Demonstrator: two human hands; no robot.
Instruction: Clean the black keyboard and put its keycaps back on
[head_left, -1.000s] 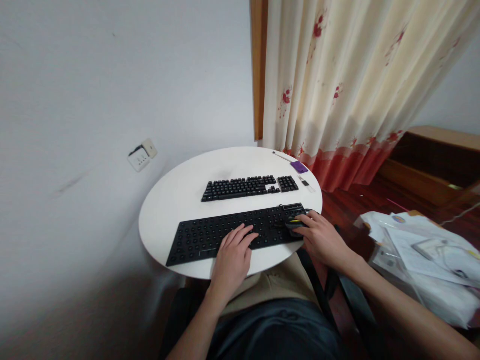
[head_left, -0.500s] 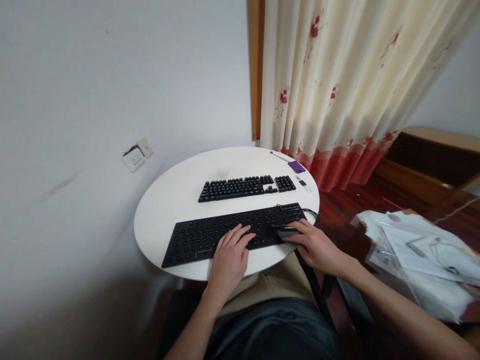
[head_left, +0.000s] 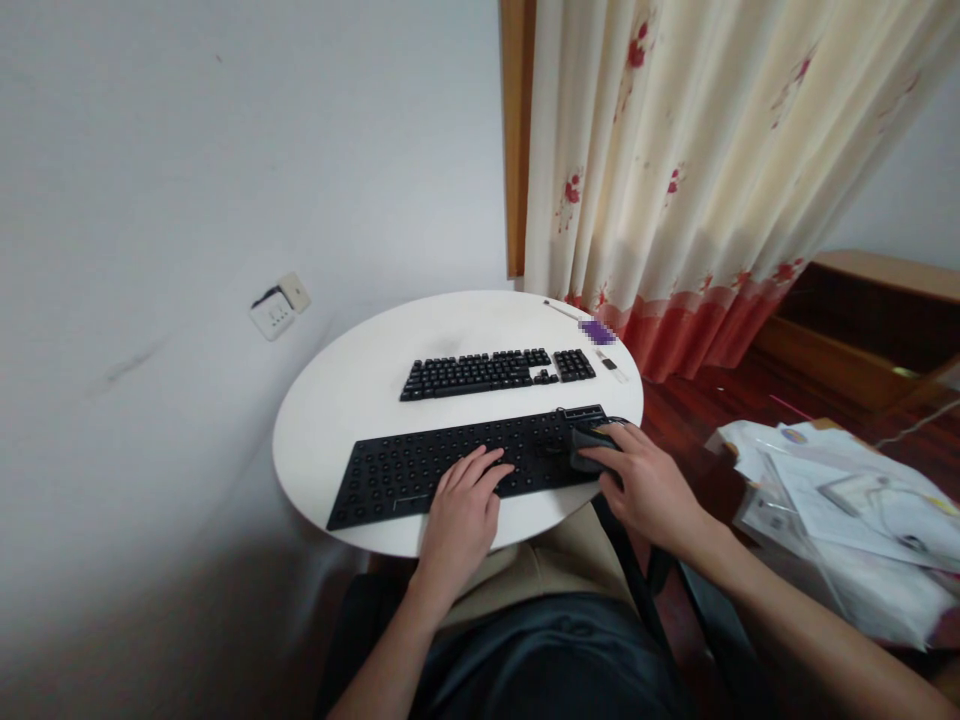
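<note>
A black keyboard base (head_left: pixel 427 470) without its keycaps lies across the near side of the round white table (head_left: pixel 337 380), its switches showing. My left hand (head_left: pixel 465 495) rests on its near edge, fingers stretched out flat and nothing in them. At the base's right end my right hand (head_left: pixel 641 475) grips a bunched dark grey cloth (head_left: pixel 589 448) with a touch of yellow, pressed on the switches. The palm covers part of the cloth. Behind the base, black keycaps (head_left: pixel 472 375) stand in keyboard order, with a gap left of the number block.
A purple item (head_left: pixel 597 332), a thin stick (head_left: pixel 561 310) and a small clear-and-black piece (head_left: pixel 609 364) lie near the table's far right edge. A curtain (head_left: pixel 660 200) hangs behind. Papers and plastic bags (head_left: pixel 847 510) are piled at right. A socket (head_left: pixel 272 315) is on the wall.
My right hand has moved slightly right on the keyboard base, and the cloth now looks more bunched and upright. My left hand stays in place. The view has shifted slightly.
</note>
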